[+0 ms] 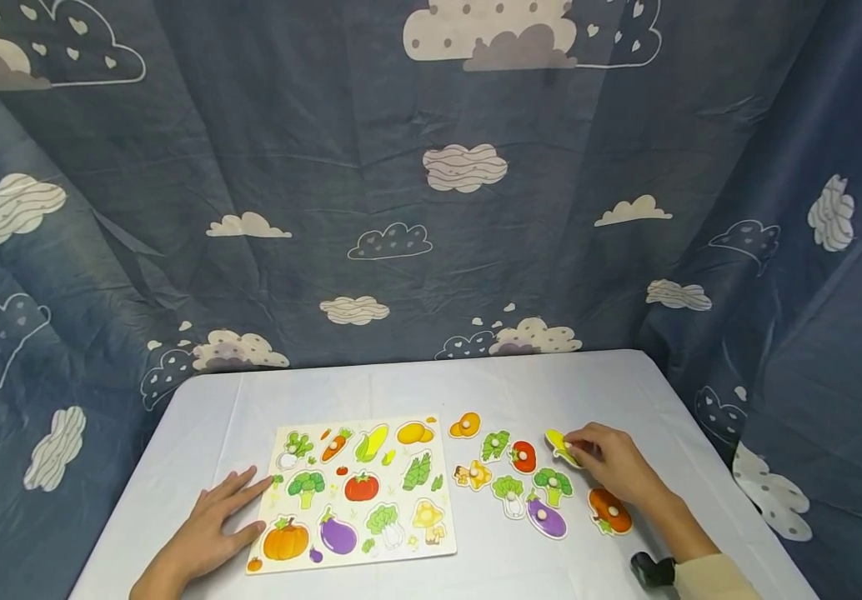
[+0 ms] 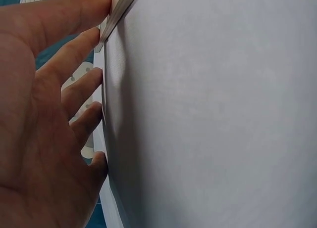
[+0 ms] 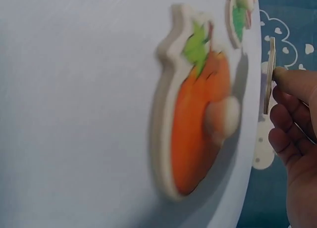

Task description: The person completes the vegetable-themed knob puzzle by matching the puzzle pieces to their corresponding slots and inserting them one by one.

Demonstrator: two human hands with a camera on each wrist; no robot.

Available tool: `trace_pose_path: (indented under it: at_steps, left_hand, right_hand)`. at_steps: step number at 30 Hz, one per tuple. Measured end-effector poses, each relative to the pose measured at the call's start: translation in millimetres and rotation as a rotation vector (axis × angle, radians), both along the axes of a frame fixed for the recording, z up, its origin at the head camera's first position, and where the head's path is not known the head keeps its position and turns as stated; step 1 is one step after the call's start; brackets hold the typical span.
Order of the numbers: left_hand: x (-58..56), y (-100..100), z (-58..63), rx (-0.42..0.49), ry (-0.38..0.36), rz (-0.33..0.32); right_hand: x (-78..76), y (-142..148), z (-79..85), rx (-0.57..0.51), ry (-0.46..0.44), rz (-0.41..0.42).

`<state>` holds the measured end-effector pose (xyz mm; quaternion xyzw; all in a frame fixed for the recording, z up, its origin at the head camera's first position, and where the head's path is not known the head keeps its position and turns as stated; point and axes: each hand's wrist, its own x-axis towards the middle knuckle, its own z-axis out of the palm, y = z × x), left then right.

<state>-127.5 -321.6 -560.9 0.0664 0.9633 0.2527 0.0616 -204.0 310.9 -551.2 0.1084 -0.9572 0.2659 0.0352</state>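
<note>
My right hand (image 1: 611, 461) pinches a yellow-green corn puzzle piece (image 1: 560, 446) between thumb and fingers, near the loose pieces. In the right wrist view the piece shows edge-on as a thin wooden slab (image 3: 270, 79), raised off the table. At the left edge of the vegetable puzzle board (image 1: 363, 555) lies my left hand (image 1: 209, 525), its fingers spread and fairly straight. Thumb and index finger touch the board's edge in the left wrist view. Pictures of corn, carrot, tomato, pumpkin, eggplant and other vegetables cover the board.
Several knobbed pieces lie right of the board, including a tomato (image 1: 523, 457), a broccoli (image 1: 553, 485), an eggplant (image 1: 547, 517) and a mushroom (image 1: 473, 475). The pumpkin piece (image 1: 610, 511) sits below my right hand. A dark object (image 1: 652, 570) is by the right sleeve.
</note>
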Motion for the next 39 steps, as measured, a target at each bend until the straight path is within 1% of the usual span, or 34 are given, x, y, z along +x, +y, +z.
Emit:
trace_pose_path:
  at_steps: [8, 11, 16, 19, 22, 26, 32, 39]
  left_hand:
    - [1.4, 1, -2.2, -0.001, 0.024, -0.002]
    - [2.0, 2, -2.9, -0.005, 0.047, -0.002]
    - [2.8, 1, -4.5, -0.036, 0.08, -0.001]
    - [2.4, 2, -4.5, -0.061, 0.097, -0.001]
    - [1.8, 2, -4.3, -0.072, 0.108, -0.004]
    - [2.4, 3, -4.0, -0.074, 0.109, -0.007]
    - [3.9, 3, -2.4, -0.076, 0.099, -0.005]
    - [3.4, 3, 0.5, -0.095, 0.066, -0.009]
  right_hand:
    - [-3.9, -20, 7.0, -0.045, 0.0, -0.02]
    - [-5.1, -27, 7.7, -0.059, 0.011, -0.02]
    - [-8.9, -38, 7.4, -0.084, 0.026, -0.005]
    - [-12.4, -44, 6.8, -0.086, 0.044, 0.001]
    - [-15.4, -51, 7.3, -0.088, 0.08, 0.011]
    - [-18.3, -63, 9.7, -0.106, 0.111, 0.036]
    - [-22.0, -87, 17.5, -0.13, 0.106, 0.056]
    - [-28.3, -118, 23.9, -0.171, 0.107, 0.083]
